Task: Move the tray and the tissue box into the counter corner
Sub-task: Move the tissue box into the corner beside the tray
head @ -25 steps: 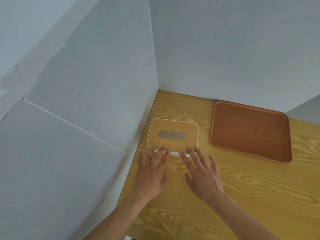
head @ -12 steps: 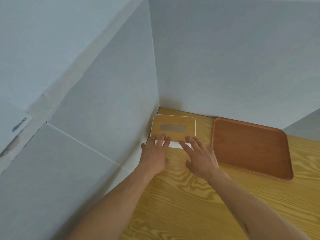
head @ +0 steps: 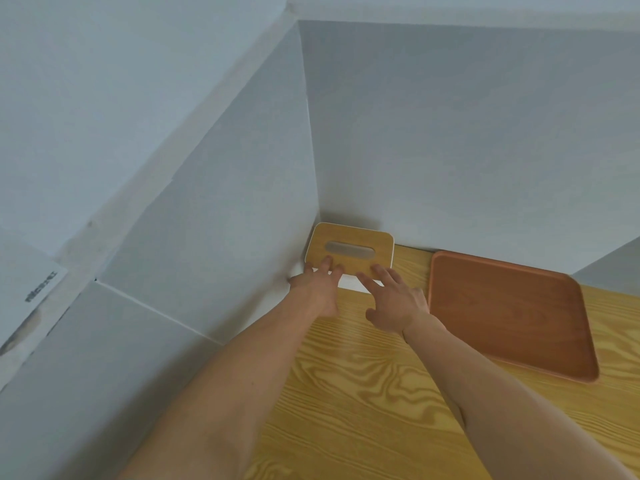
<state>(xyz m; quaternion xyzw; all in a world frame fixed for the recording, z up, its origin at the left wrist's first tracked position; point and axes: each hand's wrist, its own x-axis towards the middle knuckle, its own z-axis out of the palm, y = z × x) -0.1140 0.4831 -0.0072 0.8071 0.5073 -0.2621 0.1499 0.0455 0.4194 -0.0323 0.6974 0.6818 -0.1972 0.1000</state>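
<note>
The tissue box, white with a wooden lid and a grey slot, sits tight in the corner where the two grey walls meet. My left hand and my right hand both rest flat against its near side, fingers spread, fingertips on the lid's front edge. Neither hand wraps around it. The reddish-brown wooden tray lies flat on the counter just right of the box, its far edge near the back wall, a narrow gap between it and my right hand.
The wooden counter stretches toward me under my forearms. Grey wall panels close off the left side and the back. A white sheet with print hangs at the far left.
Both hands have pushed the tissue box away from me along the left wall until it reached the corner. The tray has stayed where it was.
</note>
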